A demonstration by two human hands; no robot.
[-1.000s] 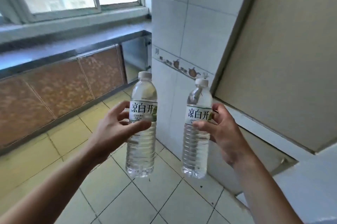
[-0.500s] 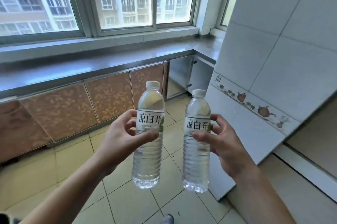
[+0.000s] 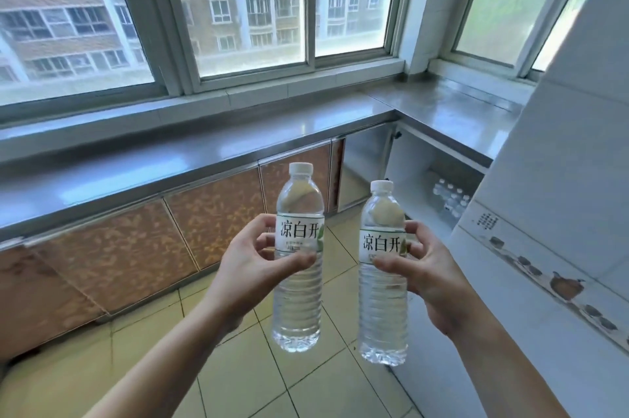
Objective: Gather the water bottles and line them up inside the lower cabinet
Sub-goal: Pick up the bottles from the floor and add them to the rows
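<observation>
The open lower cabinet (image 3: 418, 179) has come into view since before. My left hand (image 3: 252, 268) and right hand (image 3: 432, 278) each clasp an upright water bottle (image 3: 299, 257), (image 3: 384, 278), apart, above open tiled floor (image 3: 306, 383); stored bottles (image 3: 451, 198) stand inside the cabinet.

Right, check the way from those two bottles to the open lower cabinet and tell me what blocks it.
Nothing visible does. The cabinet is open, bare floor leads to it, and the bottles already inside sit toward its right, partly hidden by the tiled wall.
</observation>
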